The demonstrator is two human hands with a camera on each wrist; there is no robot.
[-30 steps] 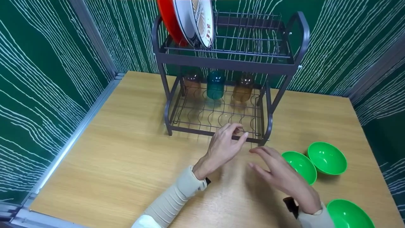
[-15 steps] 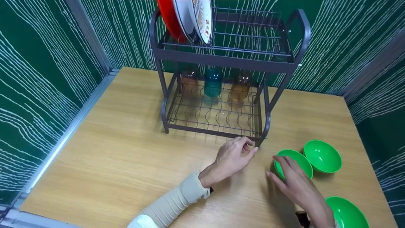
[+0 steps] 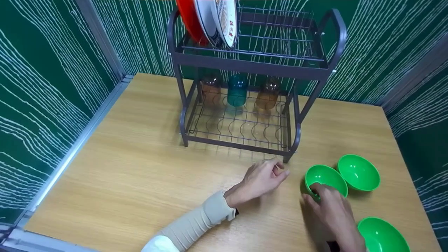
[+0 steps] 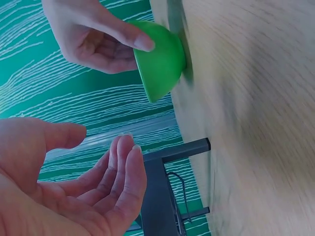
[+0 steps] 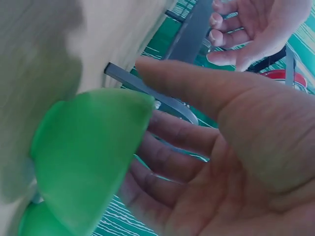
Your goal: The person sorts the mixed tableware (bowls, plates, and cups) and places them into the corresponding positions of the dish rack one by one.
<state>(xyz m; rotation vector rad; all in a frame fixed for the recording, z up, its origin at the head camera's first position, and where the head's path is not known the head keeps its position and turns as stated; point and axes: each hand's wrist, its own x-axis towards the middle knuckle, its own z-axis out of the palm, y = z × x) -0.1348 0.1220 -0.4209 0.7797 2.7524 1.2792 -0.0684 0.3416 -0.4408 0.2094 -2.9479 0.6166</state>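
My right hand point(image 3: 332, 208) is at a green bowl point(image 3: 326, 176), the nearer-left one of two that stand side by side. Its fingers reach over the rim into the bowl while the thumb stays outside. In the right wrist view a small gap shows between the thumb point(image 5: 172, 81) and the bowl's side point(image 5: 88, 152); the fingers are partly hidden behind the rim. My left hand point(image 3: 259, 180) hovers over the table in front of the rack, fingers loosely curved and holding nothing. In the left wrist view its palm point(image 4: 74, 196) faces the camera.
A dark two-tier dish rack point(image 3: 252, 64) stands at the back, with a red plate point(image 3: 191, 22) and patterned plates point(image 3: 225, 22) upright on top. Three tinted glasses, one being teal point(image 3: 237, 91), are below. Other green bowls stand beside point(image 3: 358, 172) and nearer point(image 3: 382, 235).
My right hand has moved right from near the rack's front, and its fingers have dipped into the green bowl. The left hand has drawn back from the rack's front rail toward the right.
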